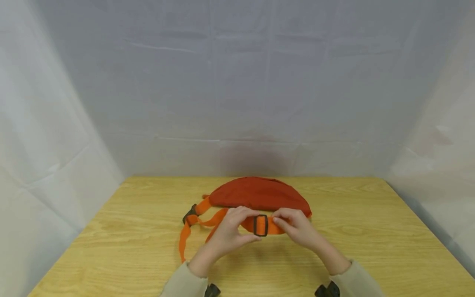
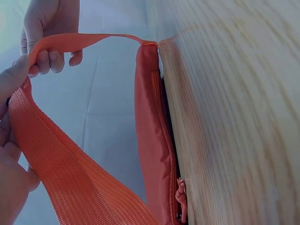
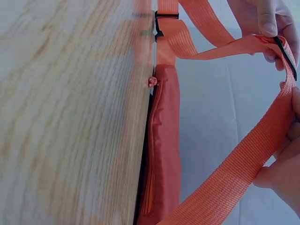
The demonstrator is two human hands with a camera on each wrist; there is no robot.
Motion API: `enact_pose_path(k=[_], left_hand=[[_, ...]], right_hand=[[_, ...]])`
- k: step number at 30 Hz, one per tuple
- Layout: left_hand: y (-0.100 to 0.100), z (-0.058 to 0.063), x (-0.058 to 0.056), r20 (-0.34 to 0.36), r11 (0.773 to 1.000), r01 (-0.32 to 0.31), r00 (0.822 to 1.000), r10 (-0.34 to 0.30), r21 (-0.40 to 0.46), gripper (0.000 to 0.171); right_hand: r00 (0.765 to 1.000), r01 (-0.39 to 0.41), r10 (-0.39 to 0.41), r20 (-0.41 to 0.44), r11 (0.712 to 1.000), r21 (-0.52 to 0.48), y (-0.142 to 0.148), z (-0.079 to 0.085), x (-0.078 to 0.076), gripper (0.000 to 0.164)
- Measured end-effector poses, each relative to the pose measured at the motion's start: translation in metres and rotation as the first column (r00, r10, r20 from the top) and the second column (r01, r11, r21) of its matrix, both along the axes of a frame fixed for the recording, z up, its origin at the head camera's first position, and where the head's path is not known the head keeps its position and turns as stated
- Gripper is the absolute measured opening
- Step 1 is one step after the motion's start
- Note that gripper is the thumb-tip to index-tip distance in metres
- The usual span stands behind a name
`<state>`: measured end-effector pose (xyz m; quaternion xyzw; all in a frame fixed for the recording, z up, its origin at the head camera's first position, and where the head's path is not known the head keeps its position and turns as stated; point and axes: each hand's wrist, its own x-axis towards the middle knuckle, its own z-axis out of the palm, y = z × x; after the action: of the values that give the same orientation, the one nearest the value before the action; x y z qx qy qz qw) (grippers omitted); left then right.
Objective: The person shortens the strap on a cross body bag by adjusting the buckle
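A red waist bag (image 1: 259, 194) lies on the wooden table with its orange strap (image 1: 275, 227) reaching toward me. My left hand (image 1: 231, 233) holds the strap at a black slide adjuster (image 1: 266, 225), thumb below and fingers above. Just to its right, my right hand (image 1: 298, 229) pinches the same strap between thumb and fingers. The strap is lifted off the table between both hands and the bag's right end, as the right wrist view also shows along the webbing (image 3: 234, 173). In the left wrist view, doubled webbing (image 2: 61, 159) hangs from my left hand.
A black side-release buckle (image 1: 190, 213) joins the strap near the bag's left end, and a loose strap tail (image 1: 183, 241) hangs beside it. A zipper pull (image 2: 180, 191) shows on the bag. Pale sheeting (image 1: 241, 82) encloses the wooden table (image 1: 371, 231) behind and at both sides.
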<state>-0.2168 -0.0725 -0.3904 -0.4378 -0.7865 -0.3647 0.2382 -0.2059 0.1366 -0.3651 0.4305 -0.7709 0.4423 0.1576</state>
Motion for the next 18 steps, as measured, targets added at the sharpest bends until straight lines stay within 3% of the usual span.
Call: enact_pose_path(k=[13, 18], left_hand=[[0.001, -0.003, -0.001, 0.009, 1.0, 0.013, 1.0, -0.013, -0.007, 0.051], [0.001, -0.003, -0.002, 0.007, 1.0, 0.022, 1.0, -0.022, -0.011, 0.051]], right_hand=[[1.0, -0.025, 0.025, 0.016, 1.0, -0.005, -0.003, -0.002, -0.002, 0.016], [0.998, -0.039, 0.039, 0.047, 0.999, -0.018, -0.002, -0.017, -0.011, 0.017]])
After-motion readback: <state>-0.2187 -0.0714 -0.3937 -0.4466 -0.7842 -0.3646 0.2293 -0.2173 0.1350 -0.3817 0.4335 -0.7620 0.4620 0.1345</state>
